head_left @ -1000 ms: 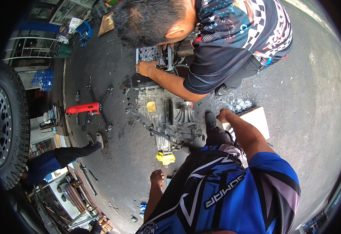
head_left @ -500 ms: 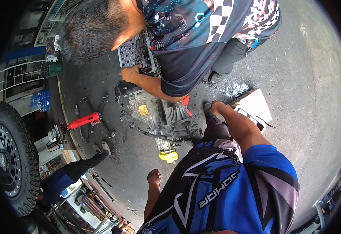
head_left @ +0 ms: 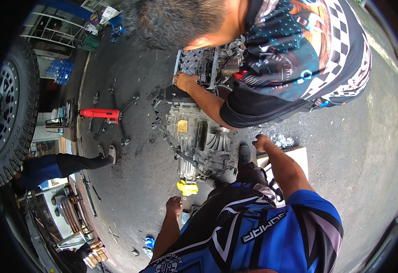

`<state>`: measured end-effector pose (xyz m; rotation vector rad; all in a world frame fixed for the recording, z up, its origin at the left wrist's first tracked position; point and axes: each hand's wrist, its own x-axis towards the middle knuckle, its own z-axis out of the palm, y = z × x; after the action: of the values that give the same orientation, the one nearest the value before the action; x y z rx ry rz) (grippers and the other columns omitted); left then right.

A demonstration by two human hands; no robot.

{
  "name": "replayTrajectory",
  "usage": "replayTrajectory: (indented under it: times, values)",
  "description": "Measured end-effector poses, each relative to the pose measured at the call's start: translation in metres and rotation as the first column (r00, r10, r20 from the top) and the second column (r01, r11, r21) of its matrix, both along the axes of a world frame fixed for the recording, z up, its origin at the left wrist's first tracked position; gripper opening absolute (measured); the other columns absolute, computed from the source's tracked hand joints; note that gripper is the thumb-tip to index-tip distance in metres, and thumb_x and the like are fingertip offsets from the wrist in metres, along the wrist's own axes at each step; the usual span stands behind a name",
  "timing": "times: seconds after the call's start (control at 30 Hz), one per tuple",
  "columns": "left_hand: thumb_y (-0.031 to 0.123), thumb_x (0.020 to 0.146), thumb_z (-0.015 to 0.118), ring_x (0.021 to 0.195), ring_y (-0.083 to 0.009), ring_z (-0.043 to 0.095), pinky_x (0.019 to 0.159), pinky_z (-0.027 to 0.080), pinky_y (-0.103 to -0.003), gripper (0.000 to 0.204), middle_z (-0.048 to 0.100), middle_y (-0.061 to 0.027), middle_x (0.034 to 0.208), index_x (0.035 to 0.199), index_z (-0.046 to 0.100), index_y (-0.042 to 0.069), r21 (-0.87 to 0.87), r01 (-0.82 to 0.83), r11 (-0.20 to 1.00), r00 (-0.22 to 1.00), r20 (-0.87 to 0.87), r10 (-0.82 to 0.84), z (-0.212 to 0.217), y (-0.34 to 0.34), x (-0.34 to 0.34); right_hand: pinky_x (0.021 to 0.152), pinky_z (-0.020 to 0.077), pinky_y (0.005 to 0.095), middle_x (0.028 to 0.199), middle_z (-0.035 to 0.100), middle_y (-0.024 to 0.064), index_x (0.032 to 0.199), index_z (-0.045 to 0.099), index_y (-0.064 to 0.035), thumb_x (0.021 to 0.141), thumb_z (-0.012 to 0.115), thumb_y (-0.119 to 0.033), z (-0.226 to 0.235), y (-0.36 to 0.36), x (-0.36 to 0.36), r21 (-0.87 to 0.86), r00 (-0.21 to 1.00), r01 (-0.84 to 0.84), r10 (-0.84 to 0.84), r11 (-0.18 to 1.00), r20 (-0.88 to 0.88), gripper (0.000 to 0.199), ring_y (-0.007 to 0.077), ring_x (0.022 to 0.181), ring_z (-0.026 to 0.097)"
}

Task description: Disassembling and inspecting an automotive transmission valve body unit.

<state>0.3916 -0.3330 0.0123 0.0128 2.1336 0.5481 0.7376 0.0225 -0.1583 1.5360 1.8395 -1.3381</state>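
Note:
A large grey gearbox lies on the ground ahead of me, a yellow wrapping over its near end. My left hand hangs just short of that wrapping, fingers loosely curled, with nothing visible in it. To the right of the gearbox, my right hand is held out above the ground, its fingers curled in and no object showing. Neither hand touches the gearbox. A co-worker bends over its far end, one hand at the edge of a metal engine part.
A red tool and several dark metal tools lie on the ground to the left. A pale board lies beside my right leg. Another person's legs and a big wheel are at the far left.
My view has shifted, so the gearbox and co-worker sit further right in it. My right hand has moved off my leg area; my left fingers look more curled.

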Motion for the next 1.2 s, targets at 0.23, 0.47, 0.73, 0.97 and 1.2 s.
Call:
replayTrajectory:
  times: [0.23,0.47,0.73,0.97,1.2]
  values:
    - [0.022,0.083,0.055,0.055,-0.0123,0.049,0.050,0.040,-0.028,0.019,0.053,-0.0027,0.065,0.075,0.056,0.005,-0.028,-0.017,0.999,0.998,0.065,0.019,-0.018,-0.044,0.019,0.103,0.0317,0.0348,0.134,0.039,0.0124,0.128,0.044,-0.0102,0.070,0.061,-0.036,0.060,0.110,-0.210,0.724,0.915,-0.152,0.372,0.673,-0.154,0.066,0.0261,0.127,0.034]
    - [0.028,0.082,0.056,0.057,-0.0130,0.049,0.049,0.037,-0.029,0.022,0.054,-0.0032,0.067,0.080,0.059,0.006,-0.221,-0.137,0.965,0.982,0.097,0.162,-0.017,-0.106,0.040,0.104,0.0320,0.0394,0.133,0.038,0.0064,0.126,0.043,-0.0107,0.055,0.078,-0.039,0.143,0.197,-0.341,0.719,0.812,-0.410,0.584,0.561,0.007,0.084,0.0223,0.128,0.032]
    - [0.027,0.084,0.060,0.063,-0.0174,0.056,0.049,0.039,-0.032,0.024,0.059,-0.0042,0.075,0.094,0.059,0.006,0.001,-0.023,1.000,0.959,0.283,0.022,-0.092,-0.242,0.020,0.104,0.0311,0.0365,0.130,0.042,0.0084,0.128,0.042,-0.0083,0.061,0.077,-0.030,0.119,0.204,-0.310,0.850,0.825,-0.393,0.543,0.351,0.157,0.078,0.0223,0.123,0.037]
    - [0.024,0.088,0.056,0.083,-0.0218,0.059,0.062,0.047,-0.035,0.031,0.060,-0.0091,0.094,0.113,0.050,0.006,-0.416,-0.437,0.797,0.795,0.235,0.559,-0.113,-0.239,0.025,0.097,0.0341,0.0368,0.122,0.046,0.0110,0.123,0.045,-0.0063,0.066,0.070,-0.030,0.111,0.206,-0.303,0.870,0.871,-0.224,0.490,0.440,-0.024,0.067,0.0242,0.114,0.041]
    - [0.019,0.087,0.055,0.072,-0.0190,0.055,0.056,0.045,-0.035,0.021,0.059,-0.0073,0.087,0.104,0.053,0.006,-0.406,0.735,0.544,0.678,0.404,-0.615,-0.103,-0.233,0.031,0.090,0.0370,0.0370,0.114,0.049,0.0136,0.119,0.048,-0.0042,0.070,0.063,-0.030,0.068,0.226,-0.284,0.839,0.905,-0.060,0.384,0.540,-0.182,0.057,0.0262,0.105,0.046]
